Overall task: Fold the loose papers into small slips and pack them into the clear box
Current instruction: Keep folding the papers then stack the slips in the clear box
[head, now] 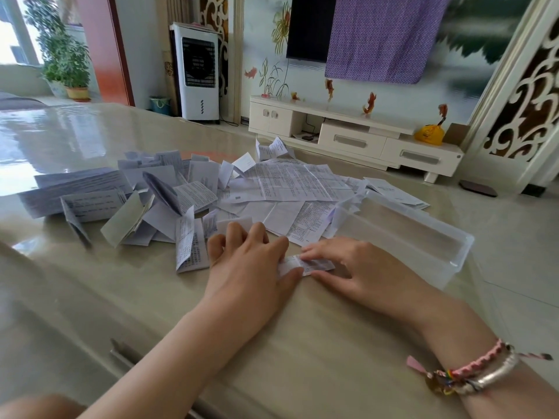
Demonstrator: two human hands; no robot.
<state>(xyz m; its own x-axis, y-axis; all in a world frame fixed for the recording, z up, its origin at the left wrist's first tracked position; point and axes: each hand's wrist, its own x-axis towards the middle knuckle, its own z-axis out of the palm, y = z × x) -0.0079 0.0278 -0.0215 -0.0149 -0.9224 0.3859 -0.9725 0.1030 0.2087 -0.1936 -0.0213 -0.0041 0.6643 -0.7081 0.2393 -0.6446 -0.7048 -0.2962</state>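
I am looking down at my two bare hands working on a glossy beige bench [302, 343]. Between them lies one small folded slip [305, 264] of printed paper, flat on the surface so I can crease it hard. My left hand [245, 264] holds the slip's left end, thumb and forefinger closed on its edge as a light pinching grip, the other fingers curled and resting on the bench to steady it. My right hand [348, 267] lies over the right end, forefinger and thumb either side of the slip, pressing it down; whether they truly pinch it I cannot tell

Just beyond my hands spreads the heap of loose papers [272, 192], some open and flat, some half folded and standing up, kept within reach as my supply. To the right of my right hand, and touching the heap's edge, sits the clear box [408, 237], open on top and, as far as I can see, holding nothing, placed close so a finished slip should need only a short move
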